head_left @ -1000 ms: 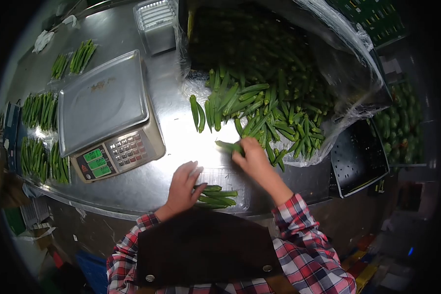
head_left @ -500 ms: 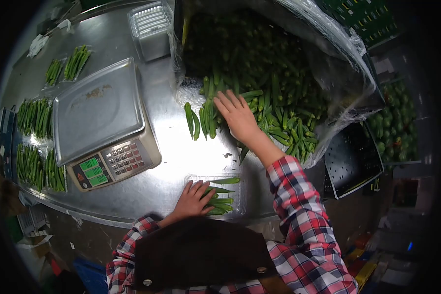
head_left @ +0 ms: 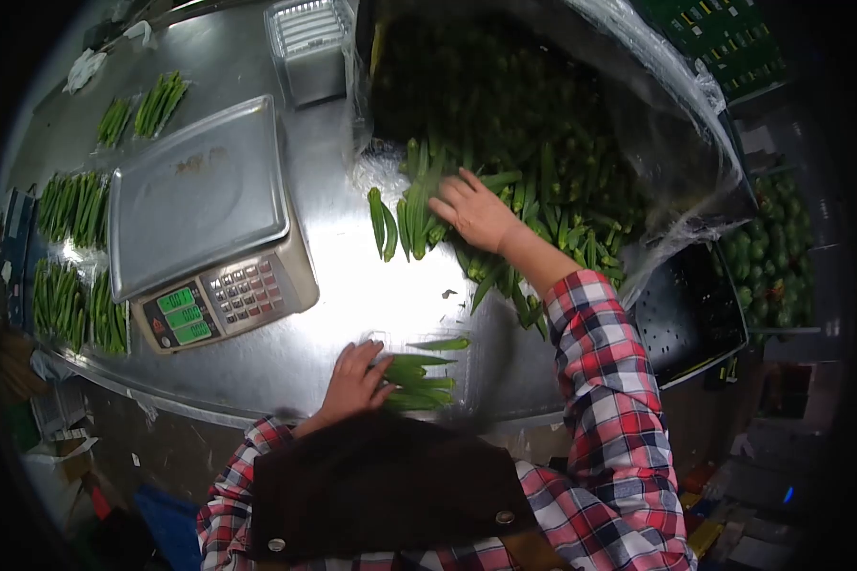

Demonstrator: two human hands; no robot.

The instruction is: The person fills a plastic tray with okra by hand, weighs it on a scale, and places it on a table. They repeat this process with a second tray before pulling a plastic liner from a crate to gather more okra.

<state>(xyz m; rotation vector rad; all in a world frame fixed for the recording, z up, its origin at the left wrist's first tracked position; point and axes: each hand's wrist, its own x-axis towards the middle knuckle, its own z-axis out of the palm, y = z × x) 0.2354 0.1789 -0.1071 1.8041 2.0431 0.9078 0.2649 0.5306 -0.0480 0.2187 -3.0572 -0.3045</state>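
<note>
My left hand (head_left: 354,379) rests on the left end of a clear plastic tray (head_left: 428,344), its fingers spread over the ends of several green okra pods (head_left: 419,384) lying side by side. My right hand (head_left: 481,217) is at the near edge of a large okra heap (head_left: 567,224), its fingers curled down onto pods there. The fingertips are partly blurred, and how many pods they grip is hidden. Just left of it, a few loose okra pods (head_left: 383,224) lie on the metal table.
A scale (head_left: 200,190) with lit green displays stands at left. Packed okra trays (head_left: 73,209) lie beyond it. Stacked clear trays (head_left: 307,48) sit at the back. Plastic film (head_left: 671,76) lines the okra container. A black crate (head_left: 690,314) is at right.
My right hand has gone from spread fingers to curled ones on the okra. My left hand has shifted slightly left on the tray. More pods hang at the heap's near edge.
</note>
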